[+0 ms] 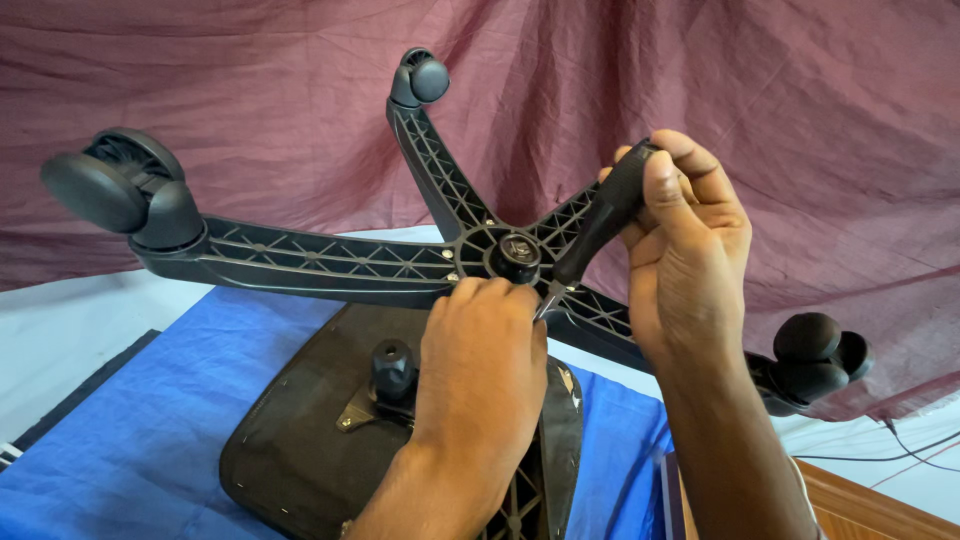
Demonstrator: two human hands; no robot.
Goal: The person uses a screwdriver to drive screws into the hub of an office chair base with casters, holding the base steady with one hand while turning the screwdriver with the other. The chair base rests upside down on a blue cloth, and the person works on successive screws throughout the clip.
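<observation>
The left hand (480, 370) presses closed by the chair base (505, 255) hub; the right hand (680, 240) grips a screwdriver (597, 225) there; loosening seems underway, calling for steady turning.

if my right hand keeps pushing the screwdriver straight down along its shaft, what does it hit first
Most likely the black chair base, near its hub. The right hand angles the screwdriver down-left, its tip right beside the left hand, whose fingers sit at the same spot. Depth is unclear, so the fingers could come first.

Soft, even light; sharp focus.
</observation>
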